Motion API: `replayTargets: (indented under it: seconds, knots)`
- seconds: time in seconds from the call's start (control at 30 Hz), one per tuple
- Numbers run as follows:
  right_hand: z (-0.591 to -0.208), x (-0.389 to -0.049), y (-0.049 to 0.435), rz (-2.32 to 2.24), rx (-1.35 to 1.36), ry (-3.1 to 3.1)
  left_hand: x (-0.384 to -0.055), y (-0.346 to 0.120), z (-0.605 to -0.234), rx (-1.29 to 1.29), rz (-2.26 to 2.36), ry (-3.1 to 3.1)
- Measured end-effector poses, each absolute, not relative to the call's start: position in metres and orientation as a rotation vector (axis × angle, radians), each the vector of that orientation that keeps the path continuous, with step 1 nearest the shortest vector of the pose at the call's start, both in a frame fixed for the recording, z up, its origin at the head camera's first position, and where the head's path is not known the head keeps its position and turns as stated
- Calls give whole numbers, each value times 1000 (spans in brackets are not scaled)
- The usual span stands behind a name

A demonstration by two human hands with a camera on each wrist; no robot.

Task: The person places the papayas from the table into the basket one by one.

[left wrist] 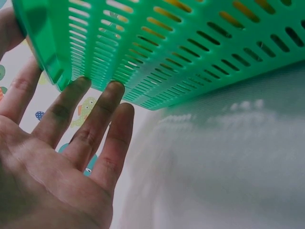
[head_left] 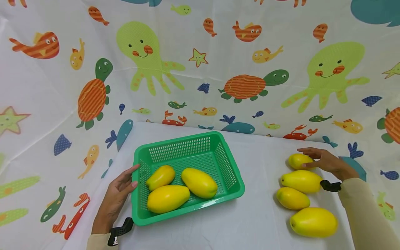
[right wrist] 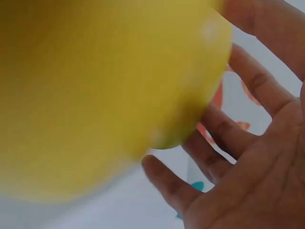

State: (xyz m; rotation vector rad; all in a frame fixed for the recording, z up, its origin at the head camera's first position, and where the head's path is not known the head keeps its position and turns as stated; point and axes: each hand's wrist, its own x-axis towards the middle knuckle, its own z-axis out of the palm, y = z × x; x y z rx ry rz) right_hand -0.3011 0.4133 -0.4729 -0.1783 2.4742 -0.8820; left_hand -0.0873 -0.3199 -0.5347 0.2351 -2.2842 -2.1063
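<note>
On the right side, head view: the right hand (head_left: 328, 164) is arching over the small yellow fruit (head_left: 296, 161) at the far end of a row, thumb lying across it; whether the hand is gripping, I cannot tell.
Row: the second fruit (head_left: 302, 181), third fruit (head_left: 293, 198) and nearest fruit (head_left: 314, 223) are lying below it; the second is sitting close, probably leaving little finger room on that side.
Yellow skin: its gloss is suggesting a smooth, perhaps slippery, fairly firm thing, likely light and apt to roll; the rounded middle is offering a surer hold than the tapered end.
Basket and cloth: the green basket (head_left: 239, 189) is standing to the left, holding three yellow fruits (head_left: 200, 183), the left hand (head_left: 117, 192) touching its left rim; white cloth (head_left: 256, 215) is stretching between basket and row, giving sideways room, while the patterned curtain (head_left: 187, 34) is closing off the back.
Slotted wall, left wrist view: the left hand is lying unclenched, fingers extended against the basket; the plastic is probably flexing slightly, the rim being stiffest.
Blurred yellow, right wrist view: fruit is filling the foreground, partly hiding the right hand's fingers.
</note>
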Motion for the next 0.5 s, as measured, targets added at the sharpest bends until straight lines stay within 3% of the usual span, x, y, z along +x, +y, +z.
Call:
replayTargets:
  seconds: [0.5]
  knots:
    - [-479,-302,408,-819,-200,2503,-86,-321,-535,230,-2111,-2280]
